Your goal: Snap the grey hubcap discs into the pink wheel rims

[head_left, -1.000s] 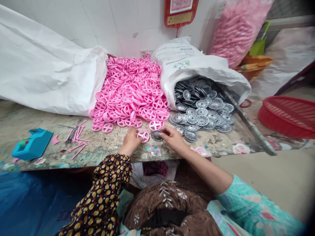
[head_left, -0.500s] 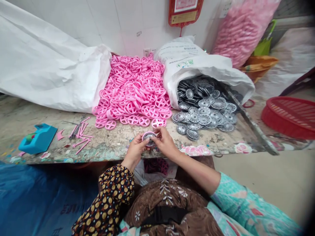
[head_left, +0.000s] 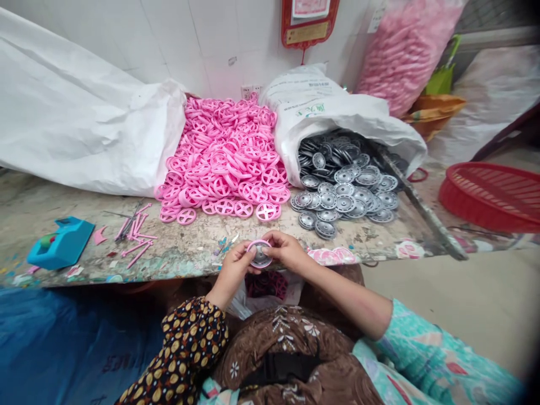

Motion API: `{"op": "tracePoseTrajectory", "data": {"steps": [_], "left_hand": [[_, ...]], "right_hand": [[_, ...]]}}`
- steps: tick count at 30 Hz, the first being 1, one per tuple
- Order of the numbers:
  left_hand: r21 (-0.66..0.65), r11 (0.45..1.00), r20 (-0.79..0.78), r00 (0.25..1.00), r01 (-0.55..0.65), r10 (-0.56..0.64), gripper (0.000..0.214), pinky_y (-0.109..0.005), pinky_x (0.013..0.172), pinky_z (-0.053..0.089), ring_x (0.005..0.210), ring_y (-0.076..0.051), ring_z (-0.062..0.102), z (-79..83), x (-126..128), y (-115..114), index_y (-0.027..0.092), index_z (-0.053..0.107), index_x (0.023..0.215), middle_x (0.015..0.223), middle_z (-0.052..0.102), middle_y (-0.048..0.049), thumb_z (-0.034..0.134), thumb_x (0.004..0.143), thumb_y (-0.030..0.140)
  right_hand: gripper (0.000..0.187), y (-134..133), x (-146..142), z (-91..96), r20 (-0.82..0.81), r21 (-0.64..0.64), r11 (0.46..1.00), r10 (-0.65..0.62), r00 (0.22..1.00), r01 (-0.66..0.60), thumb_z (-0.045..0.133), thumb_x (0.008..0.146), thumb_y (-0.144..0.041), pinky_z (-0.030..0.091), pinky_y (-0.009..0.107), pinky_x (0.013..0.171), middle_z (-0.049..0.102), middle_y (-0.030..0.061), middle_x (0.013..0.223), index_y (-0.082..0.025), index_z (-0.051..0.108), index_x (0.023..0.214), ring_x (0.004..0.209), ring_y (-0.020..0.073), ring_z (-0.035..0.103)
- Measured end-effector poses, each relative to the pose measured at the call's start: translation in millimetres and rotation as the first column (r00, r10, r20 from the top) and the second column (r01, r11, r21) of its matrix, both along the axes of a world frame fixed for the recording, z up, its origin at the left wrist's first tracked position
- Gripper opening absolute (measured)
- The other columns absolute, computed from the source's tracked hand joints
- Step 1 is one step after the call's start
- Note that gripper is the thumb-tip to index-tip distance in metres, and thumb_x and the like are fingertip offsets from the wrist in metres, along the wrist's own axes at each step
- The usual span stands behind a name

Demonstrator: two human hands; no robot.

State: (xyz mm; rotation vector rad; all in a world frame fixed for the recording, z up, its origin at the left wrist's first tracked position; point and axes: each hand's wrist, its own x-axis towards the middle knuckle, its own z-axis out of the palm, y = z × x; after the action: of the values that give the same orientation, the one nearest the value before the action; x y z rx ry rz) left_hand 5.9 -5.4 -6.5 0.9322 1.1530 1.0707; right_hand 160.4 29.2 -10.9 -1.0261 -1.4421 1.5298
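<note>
My left hand (head_left: 233, 266) and my right hand (head_left: 287, 250) meet at the near edge of the worn table (head_left: 50, 202), both closed on one small pink wheel with a silver hub cap (head_left: 259, 254) pressed into it. Beyond them lies a big heap of pink spoked wheels (head_left: 225, 157) spilling from a white sack (head_left: 76, 112). To its right a second white sack (head_left: 337, 107) pours out several silver hub caps (head_left: 346, 191).
A blue plastic toy part (head_left: 61, 243) and loose pink sticks (head_left: 133, 233) lie at the table's left. A red basket (head_left: 491, 194) stands at the right. A clear bag of pink parts (head_left: 405, 50) leans on the wall. A plastic bag (head_left: 270, 287) hangs below the table edge.
My hands picked a pink wheel and a silver cap off the table, brought them together, and drew the joined piece back toward me past the table edge.
</note>
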Motion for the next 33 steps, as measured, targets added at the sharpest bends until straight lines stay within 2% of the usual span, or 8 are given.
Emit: {"op": "tracePoseTrajectory", "data": {"steps": [5, 10, 16, 18, 21, 26, 30, 33], "left_hand": [[0.102, 0.994, -0.075, 0.996, -0.033, 0.041, 0.024, -0.02, 0.05, 0.047, 0.061, -0.011, 0.056, 3.4, -2.6, -2.7, 0.016, 0.066, 0.084, 0.072, 0.061, 0.0, 0.068, 0.07, 0.036], [0.096, 0.992, -0.069, 0.993, -0.085, 0.092, 0.018, -0.017, 0.04, 0.036, 0.049, -0.008, 0.048, 1.1, 3.5, -4.8, 0.016, 0.065, 0.076, 0.064, 0.057, 0.0024, 0.065, 0.07, 0.033], [-0.097, 0.99, -0.121, 0.986, 0.104, -0.116, 0.024, -0.021, 0.045, 0.043, 0.054, -0.012, 0.055, -0.8, -6.1, -16.1, 0.017, 0.068, 0.081, 0.069, 0.063, -0.0013, 0.068, 0.066, 0.035], [-0.123, 0.983, -0.247, 0.955, 0.139, -0.165, 0.028, -0.023, 0.05, 0.046, 0.057, -0.013, 0.058, -1.7, -16.4, -19.8, 0.017, 0.07, 0.086, 0.074, 0.067, -0.0038, 0.07, 0.065, 0.035], [-0.097, 0.995, -0.367, 0.928, 0.025, -0.059, 0.034, -0.025, 0.055, 0.048, 0.06, -0.015, 0.059, -4.7, -30.6, -22.2, 0.018, 0.069, 0.094, 0.073, 0.068, -0.0037, 0.071, 0.064, 0.035], [-0.084, 0.996, -0.364, 0.93, 0.014, -0.044, 0.029, -0.024, 0.052, 0.046, 0.053, -0.013, 0.057, -7.0, -25.9, -17.2, 0.018, 0.069, 0.09, 0.063, 0.064, 0.0, 0.067, 0.067, 0.035], [-0.097, 0.995, -0.286, 0.957, 0.024, -0.051, 0.028, -0.023, 0.05, 0.046, 0.051, -0.012, 0.057, -4.0, -7.2, -6.9, 0.016, 0.067, 0.091, 0.061, 0.064, -0.0003, 0.068, 0.067, 0.031], [-0.163, 0.984, -0.099, 0.993, -0.075, 0.06, 0.032, -0.025, 0.055, 0.05, 0.056, -0.013, 0.062, -0.1, -1.8, 4.6, 0.015, 0.064, 0.095, 0.068, 0.067, -0.0031, 0.069, 0.068, 0.029]], "right_hand": [[0.02, -8.4, 3.5, 13.4, 0.001, 0.117, 0.993, 0.036, 0.999, -0.035, 0.061, 0.076, -0.033, 0.042, 0.025, 0.065, 0.058, -0.0023, 0.075, -0.019, 0.058, 0.089, 0.069, 0.0122, 0.053], [0.022, -11.6, 1.0, 13.5, -0.072, 0.017, 1.0, 0.009, 0.997, -0.007, 0.064, 0.073, -0.037, 0.039, 0.022, 0.056, 0.056, -0.0033, 0.067, -0.018, 0.058, 0.081, 0.059, 0.0106, 0.049], [0.016, -24.5, 11.3, -0.8, 0.194, 0.112, 0.987, 0.089, 0.977, -0.112, 0.059, 0.079, -0.032, 0.04, 0.023, 0.059, 0.058, -0.0015, 0.069, -0.017, 0.058, 0.082, 0.062, 0.012, 0.052], [0.015, -35.3, 18.2, -0.5, 0.439, 0.24, 0.939, 0.121, 0.89, -0.245, 0.054, 0.084, -0.029, 0.041, 0.025, 0.065, 0.061, 0.0015, 0.077, -0.017, 0.061, 0.09, 0.071, 0.014, 0.055], [0.027, -44.8, 25.4, 3.8, 0.74, 0.399, 0.8, 0.007, 0.673, -0.448, 0.049, 0.089, -0.029, 0.041, 0.026, 0.066, 0.06, 0.0072, 0.097, -0.02, 0.058, 0.112, 0.076, 0.0158, 0.056], [0.03, -3.2, 20.6, 13.5, 0.833, 0.54, 0.693, -0.357, 0.423, -0.478, 0.036, 0.094, -0.024, 0.036, 0.026, 0.062, 0.056, 0.0089, 0.097, -0.022, 0.058, 0.114, 0.075, 0.0168, 0.052], [0.029, 50.2, 11.3, 13.9, 0.809, 0.587, 0.647, -0.493, 0.319, -0.487, 0.038, 0.092, -0.018, 0.037, 0.029, 0.067, 0.054, 0.0131, 0.103, -0.017, 0.06, 0.112, 0.086, 0.021, 0.051], [0.028, 57.3, 5.2, 7.5, 0.805, 0.589, 0.582, -0.48, 0.349, -0.561, 0.037, 0.093, -0.018, 0.038, 0.031, 0.072, 0.056, 0.0131, 0.101, -0.014, 0.062, 0.104, 0.088, 0.0216, 0.05]]}}
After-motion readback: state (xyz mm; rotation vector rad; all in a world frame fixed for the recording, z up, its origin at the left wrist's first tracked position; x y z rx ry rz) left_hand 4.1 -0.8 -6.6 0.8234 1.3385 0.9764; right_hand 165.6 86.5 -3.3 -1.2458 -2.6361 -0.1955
